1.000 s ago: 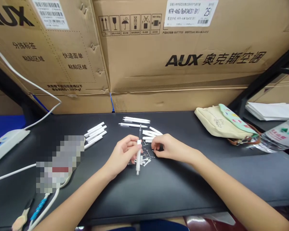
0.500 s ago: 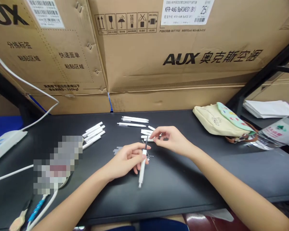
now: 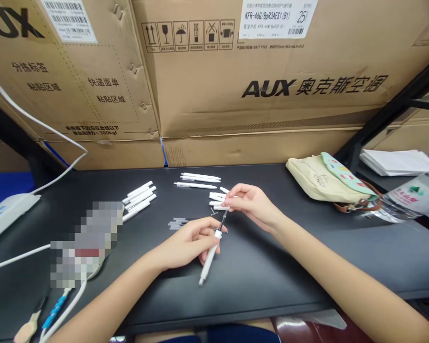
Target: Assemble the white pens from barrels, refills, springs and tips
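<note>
The left forearm rose from the lower left of the frame, and the left hand [image 3: 193, 240] sat just below the centre, turned inward with its fingers curled. It grasped a white, tube-shaped plastic pen barrel [image 3: 209, 259] between thumb and fingers. The barrel slanted across the fingertips, its narrow end jutting toward the bottom of the frame, its open end toward the upper right.

The right forearm reached in from the lower right corner, and the right hand [image 3: 252, 205] stood slightly higher than the left, right of centre, bent downward at the wrist. Its thumb and forefinger pinched the upper tip of a slim dark pen refill [image 3: 222, 220] that stuck out of the barrel; whether a smaller part also sat between them was too small to tell.

On the black table [image 3: 264, 286], short white plastic tubes [image 3: 217, 196] lay just beside the right fingertips, and tiny dark slender pieces [image 3: 213, 211] lay between the two hands. Thin translucent sticks [image 3: 177, 222] rested left of centre, partly hidden behind the left hand. White pointed pens [image 3: 200, 179] lay farther up the frame, well apart from the barrel.
</note>
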The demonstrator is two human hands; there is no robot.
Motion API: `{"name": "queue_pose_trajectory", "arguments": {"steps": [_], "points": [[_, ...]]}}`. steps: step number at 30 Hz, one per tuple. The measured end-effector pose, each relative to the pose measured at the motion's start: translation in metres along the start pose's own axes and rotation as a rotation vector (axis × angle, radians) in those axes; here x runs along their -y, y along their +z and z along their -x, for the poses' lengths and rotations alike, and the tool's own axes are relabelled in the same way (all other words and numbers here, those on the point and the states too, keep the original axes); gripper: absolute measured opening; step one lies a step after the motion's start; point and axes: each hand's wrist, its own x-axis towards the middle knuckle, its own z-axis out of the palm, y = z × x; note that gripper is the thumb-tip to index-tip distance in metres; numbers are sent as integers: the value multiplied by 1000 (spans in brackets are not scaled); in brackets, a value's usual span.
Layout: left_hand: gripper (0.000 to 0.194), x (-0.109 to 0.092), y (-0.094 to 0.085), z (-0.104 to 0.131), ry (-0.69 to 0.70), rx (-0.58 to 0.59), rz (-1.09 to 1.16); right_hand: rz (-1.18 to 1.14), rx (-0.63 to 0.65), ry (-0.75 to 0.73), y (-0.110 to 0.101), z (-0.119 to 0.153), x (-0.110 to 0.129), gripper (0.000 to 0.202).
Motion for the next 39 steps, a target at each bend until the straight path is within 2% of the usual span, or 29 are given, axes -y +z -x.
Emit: {"name": "queue_pose_trajectory", "arguments": {"steps": [5, 11, 18, 25, 33, 39], "points": [[33, 2, 0, 0, 3, 11, -4, -5, 38, 6, 0, 1, -1, 22], [31, 1, 0, 1, 9, 1, -10, -57, 16, -3, -1, -1, -1, 22], [30, 1, 0, 1, 0, 2, -9, -27, 101, 17, 2, 2, -3, 20], [31, 1, 1, 1, 4, -6, -17, -76, 1, -20, 1, 1, -2, 21], [29, 0, 0, 1, -3, -13, -18, -30, 103, 11, 2, 2, -5, 21], [30, 0, 1, 1, -2, -14, -25, -49, 14, -2, 3, 1, -4, 23]]}}
